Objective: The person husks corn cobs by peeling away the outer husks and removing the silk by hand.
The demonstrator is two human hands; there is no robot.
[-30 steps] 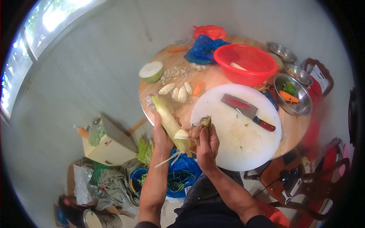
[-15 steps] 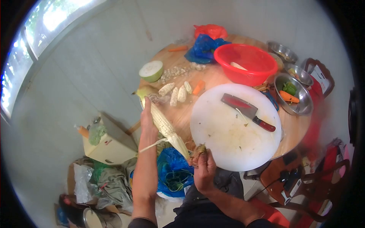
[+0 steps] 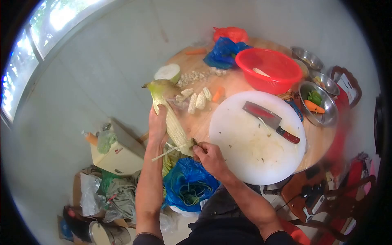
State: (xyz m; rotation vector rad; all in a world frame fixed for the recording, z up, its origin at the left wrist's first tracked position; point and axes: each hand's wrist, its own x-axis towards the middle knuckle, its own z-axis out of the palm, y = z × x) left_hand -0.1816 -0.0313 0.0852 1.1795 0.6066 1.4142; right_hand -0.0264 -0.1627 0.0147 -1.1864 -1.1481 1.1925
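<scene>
My left hand point(image 3: 157, 122) is wrapped round the upper part of a partly husked ear of corn point(image 3: 175, 130). Pale kernels show along its length. Green husk point(image 3: 161, 89) still covers the far end, and a thin strip of husk dangles on the left. At the lower end, the fingers of my right hand point(image 3: 211, 158) pinch the husk point(image 3: 189, 148) beside its brownish tip. Below the corn sits an open blue plastic bag point(image 3: 173, 179) with green scraps inside.
A white round cutting board point(image 3: 249, 151) holds a cleaver point(image 3: 267, 118). Behind it stands a red plastic basket point(image 3: 265, 83). Several small corn cobs point(image 3: 200, 100), a cut gourd point(image 3: 168, 73) and a carrot piece point(image 3: 218, 94) lie on the table. Metal bowls point(image 3: 328, 118) stand at the right.
My right hand has moved up and left to the corn's lower end. The corn is more upright, and its lower end looks shorter. The view has shifted slightly.
</scene>
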